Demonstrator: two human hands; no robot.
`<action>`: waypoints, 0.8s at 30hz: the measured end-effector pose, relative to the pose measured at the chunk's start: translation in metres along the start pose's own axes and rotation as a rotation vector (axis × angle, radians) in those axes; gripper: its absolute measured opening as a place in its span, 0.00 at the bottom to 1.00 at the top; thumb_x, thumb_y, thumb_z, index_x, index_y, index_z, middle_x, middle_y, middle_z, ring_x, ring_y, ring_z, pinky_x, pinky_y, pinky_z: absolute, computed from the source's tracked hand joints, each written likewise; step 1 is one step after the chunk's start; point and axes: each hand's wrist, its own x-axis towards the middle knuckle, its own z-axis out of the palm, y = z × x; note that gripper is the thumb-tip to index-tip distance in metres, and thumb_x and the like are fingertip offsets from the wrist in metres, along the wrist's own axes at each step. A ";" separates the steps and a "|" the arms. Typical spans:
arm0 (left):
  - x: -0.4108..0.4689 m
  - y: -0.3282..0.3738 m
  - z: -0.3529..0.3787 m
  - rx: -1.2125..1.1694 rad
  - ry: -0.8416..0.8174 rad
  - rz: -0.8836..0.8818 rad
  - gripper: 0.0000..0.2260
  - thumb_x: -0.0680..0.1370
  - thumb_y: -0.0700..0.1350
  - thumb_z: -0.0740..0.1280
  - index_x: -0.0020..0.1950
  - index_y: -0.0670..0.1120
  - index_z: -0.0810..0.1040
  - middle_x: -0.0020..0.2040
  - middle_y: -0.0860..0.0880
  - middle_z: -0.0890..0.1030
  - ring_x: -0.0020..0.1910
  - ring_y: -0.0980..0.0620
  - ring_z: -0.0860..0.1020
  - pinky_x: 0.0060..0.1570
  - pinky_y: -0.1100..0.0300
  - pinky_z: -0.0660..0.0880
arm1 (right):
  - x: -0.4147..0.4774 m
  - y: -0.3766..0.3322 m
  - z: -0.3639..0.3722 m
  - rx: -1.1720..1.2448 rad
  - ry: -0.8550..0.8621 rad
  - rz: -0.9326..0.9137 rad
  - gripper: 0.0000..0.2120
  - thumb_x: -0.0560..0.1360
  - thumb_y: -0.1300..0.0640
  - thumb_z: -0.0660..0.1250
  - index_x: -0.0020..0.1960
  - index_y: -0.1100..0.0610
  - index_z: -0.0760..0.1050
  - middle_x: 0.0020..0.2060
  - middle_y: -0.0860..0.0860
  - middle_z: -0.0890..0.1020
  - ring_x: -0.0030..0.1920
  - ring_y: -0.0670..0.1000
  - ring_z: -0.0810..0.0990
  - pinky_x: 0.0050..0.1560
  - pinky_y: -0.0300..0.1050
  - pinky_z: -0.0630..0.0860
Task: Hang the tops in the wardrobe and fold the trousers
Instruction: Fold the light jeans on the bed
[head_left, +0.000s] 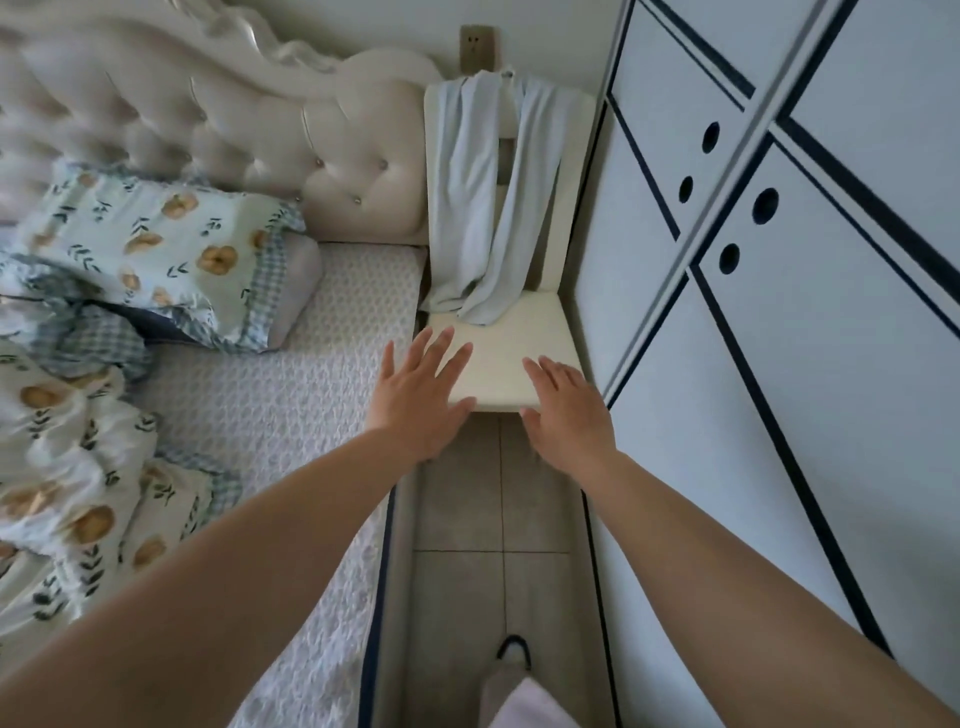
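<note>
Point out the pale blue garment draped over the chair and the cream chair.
pale blue garment (485, 197), head view, middle of the hanging cloth
cream chair (511, 358), head view, bare seat

soft matt cloth garment (483, 208) over a smooth cream chair (519, 374); glossy tufted headboard (260, 119); textured quilted mattress (291, 405); smooth matt wardrobe doors (779, 322); matt floor tiles (467, 499).

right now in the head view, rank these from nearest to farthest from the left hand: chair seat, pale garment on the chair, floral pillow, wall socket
From the left hand:
1. Chair seat, under its fingertips, just right of the bed.
2. Pale garment, draped over the chair back, beyond the hand.
3. Floral pillow, off to the left on the bed.
4. Wall socket, on the wall behind the chair.
</note>
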 end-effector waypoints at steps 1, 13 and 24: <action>0.013 0.000 -0.001 -0.003 -0.001 -0.015 0.29 0.81 0.60 0.48 0.78 0.53 0.41 0.78 0.51 0.39 0.77 0.49 0.38 0.74 0.44 0.39 | 0.015 0.005 -0.002 -0.001 -0.009 -0.009 0.28 0.80 0.49 0.55 0.77 0.52 0.49 0.76 0.51 0.55 0.75 0.53 0.53 0.73 0.50 0.55; 0.154 -0.032 -0.008 -0.024 0.001 -0.102 0.29 0.81 0.61 0.47 0.78 0.54 0.42 0.78 0.51 0.39 0.77 0.48 0.39 0.74 0.43 0.38 | 0.179 0.033 -0.024 -0.031 -0.030 -0.083 0.27 0.81 0.48 0.54 0.77 0.53 0.50 0.76 0.51 0.55 0.75 0.53 0.54 0.72 0.49 0.56; 0.322 -0.114 -0.027 -0.031 0.041 -0.044 0.29 0.80 0.61 0.49 0.78 0.54 0.44 0.78 0.52 0.41 0.77 0.50 0.40 0.74 0.43 0.39 | 0.339 0.030 -0.036 -0.003 0.019 -0.007 0.27 0.80 0.49 0.55 0.76 0.54 0.51 0.75 0.52 0.58 0.74 0.52 0.56 0.71 0.48 0.57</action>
